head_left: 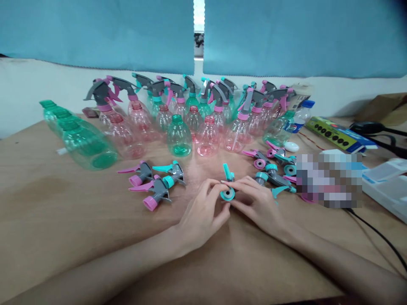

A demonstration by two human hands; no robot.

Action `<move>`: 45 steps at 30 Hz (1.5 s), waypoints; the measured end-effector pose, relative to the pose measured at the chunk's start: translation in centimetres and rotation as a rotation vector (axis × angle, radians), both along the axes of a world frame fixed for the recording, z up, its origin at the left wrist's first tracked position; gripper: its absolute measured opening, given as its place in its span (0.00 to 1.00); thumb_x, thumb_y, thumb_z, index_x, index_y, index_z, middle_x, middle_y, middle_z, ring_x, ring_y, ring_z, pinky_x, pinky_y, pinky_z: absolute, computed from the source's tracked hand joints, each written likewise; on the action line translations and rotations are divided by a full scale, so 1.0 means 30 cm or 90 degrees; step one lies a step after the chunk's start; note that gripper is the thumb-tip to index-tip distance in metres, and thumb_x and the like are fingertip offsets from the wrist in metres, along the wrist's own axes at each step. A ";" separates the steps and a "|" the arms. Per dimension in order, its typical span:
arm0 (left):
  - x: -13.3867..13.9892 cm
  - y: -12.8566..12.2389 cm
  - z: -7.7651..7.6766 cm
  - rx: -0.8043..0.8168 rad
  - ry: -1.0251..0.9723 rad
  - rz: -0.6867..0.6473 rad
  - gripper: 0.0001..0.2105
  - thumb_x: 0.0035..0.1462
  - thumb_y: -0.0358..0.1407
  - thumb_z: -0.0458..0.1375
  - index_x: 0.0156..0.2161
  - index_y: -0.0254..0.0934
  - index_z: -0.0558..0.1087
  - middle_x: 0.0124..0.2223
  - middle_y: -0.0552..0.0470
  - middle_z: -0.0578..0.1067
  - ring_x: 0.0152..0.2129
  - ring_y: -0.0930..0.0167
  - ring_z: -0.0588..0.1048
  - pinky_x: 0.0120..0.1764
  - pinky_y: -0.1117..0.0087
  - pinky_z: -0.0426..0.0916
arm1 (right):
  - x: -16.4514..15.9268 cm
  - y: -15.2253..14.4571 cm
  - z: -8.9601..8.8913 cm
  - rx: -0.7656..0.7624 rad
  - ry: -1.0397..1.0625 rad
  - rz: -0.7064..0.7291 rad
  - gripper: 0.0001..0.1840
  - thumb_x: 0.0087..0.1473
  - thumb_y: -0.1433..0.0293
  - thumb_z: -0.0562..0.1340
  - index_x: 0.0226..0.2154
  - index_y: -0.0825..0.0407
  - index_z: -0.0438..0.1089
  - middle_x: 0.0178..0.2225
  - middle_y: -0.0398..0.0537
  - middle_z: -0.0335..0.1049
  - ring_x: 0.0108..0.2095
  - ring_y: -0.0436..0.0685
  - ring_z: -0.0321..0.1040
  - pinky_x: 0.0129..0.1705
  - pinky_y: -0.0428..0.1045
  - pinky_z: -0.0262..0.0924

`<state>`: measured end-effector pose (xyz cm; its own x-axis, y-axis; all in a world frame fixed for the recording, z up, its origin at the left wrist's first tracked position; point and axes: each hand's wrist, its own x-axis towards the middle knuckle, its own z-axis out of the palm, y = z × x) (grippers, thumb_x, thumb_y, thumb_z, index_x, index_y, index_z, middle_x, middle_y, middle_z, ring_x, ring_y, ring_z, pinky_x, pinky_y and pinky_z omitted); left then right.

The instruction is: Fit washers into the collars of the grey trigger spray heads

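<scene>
Spray head [227, 195], left hand [205, 207], right hand [258, 204], both pinching

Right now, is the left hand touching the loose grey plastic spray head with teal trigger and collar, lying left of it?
Apart. In the head view, a strip of brown tabletop separates the left hand from the spray head.

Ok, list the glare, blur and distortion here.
Head view throughout: the curtain gap glares white near its top; a pale sheen marks the table; the leftmost green bottles look stretched and smeared; a pixelated patch hides detail at right; the held spray head is fairly clear.
</scene>
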<state>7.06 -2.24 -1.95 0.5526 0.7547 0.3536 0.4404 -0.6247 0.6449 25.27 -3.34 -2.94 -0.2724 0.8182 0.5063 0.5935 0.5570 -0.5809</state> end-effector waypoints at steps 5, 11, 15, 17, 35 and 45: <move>-0.005 0.012 0.022 -0.105 -0.073 0.006 0.04 0.60 0.32 0.53 0.40 0.40 0.67 0.43 0.52 0.67 0.35 0.71 0.71 0.39 0.67 0.69 | -0.004 0.002 -0.005 0.005 -0.012 -0.003 0.16 0.56 0.69 0.60 0.48 0.45 0.69 0.39 0.47 0.74 0.39 0.57 0.69 0.41 0.54 0.64; -0.004 0.014 0.033 -0.118 -0.073 0.022 0.03 0.59 0.32 0.53 0.37 0.39 0.68 0.40 0.54 0.68 0.31 0.73 0.70 0.35 0.70 0.67 | -0.008 0.001 -0.007 0.019 -0.037 -0.016 0.13 0.56 0.68 0.61 0.46 0.44 0.70 0.37 0.45 0.75 0.38 0.57 0.69 0.45 0.56 0.56; 0.000 0.014 0.032 -0.117 -0.073 0.027 0.02 0.58 0.31 0.53 0.35 0.38 0.67 0.40 0.53 0.67 0.31 0.72 0.70 0.35 0.69 0.68 | -0.010 -0.006 -0.004 0.016 -0.057 -0.025 0.15 0.56 0.66 0.61 0.48 0.40 0.69 0.37 0.42 0.76 0.40 0.57 0.69 0.53 0.61 0.47; 0.001 0.014 0.029 -0.108 -0.073 0.029 0.01 0.57 0.30 0.53 0.34 0.38 0.66 0.39 0.53 0.67 0.31 0.73 0.69 0.34 0.70 0.68 | -0.012 -0.009 -0.004 0.019 -0.065 -0.031 0.16 0.56 0.65 0.61 0.49 0.39 0.68 0.36 0.42 0.76 0.41 0.58 0.69 0.55 0.62 0.44; -0.019 0.036 0.007 0.088 0.106 -0.010 0.02 0.59 0.30 0.50 0.34 0.36 0.63 0.40 0.48 0.64 0.34 0.68 0.68 0.38 0.63 0.68 | -0.008 -0.003 -0.012 0.011 -0.081 -0.038 0.11 0.56 0.67 0.62 0.44 0.42 0.69 0.38 0.42 0.75 0.43 0.58 0.68 0.57 0.63 0.40; -0.016 0.025 0.014 0.038 0.039 -0.033 0.08 0.63 0.34 0.48 0.35 0.36 0.67 0.38 0.51 0.68 0.31 0.72 0.70 0.36 0.69 0.68 | 0.013 0.022 -0.007 -0.014 -0.026 -0.083 0.13 0.55 0.66 0.63 0.45 0.44 0.69 0.37 0.42 0.74 0.41 0.56 0.68 0.54 0.59 0.46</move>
